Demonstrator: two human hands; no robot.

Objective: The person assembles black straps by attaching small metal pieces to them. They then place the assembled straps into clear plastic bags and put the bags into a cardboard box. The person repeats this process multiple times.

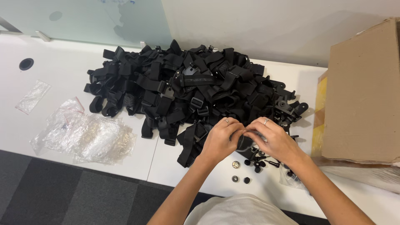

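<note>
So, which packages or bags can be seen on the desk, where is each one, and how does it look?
Cardboard box: right edge of the white desk, brown, flap open.
Pile of clear plastic bags: front left, crumpled, transparent.
Single small clear bag: far left, flat, apart from the pile.
Clear bag: under the right hand, partly hidden.
No labels, signs or screens.

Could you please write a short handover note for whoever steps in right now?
Left hand and right hand are together at the near edge of the pile of black straps, both gripping one black strap piece.
Small black screws and knobs lie loose on the white table just below the hands.
Empty clear bags sit to the left, a cardboard box to the right.
Done and left: the pile is large; how many are finished cannot be told.
</note>
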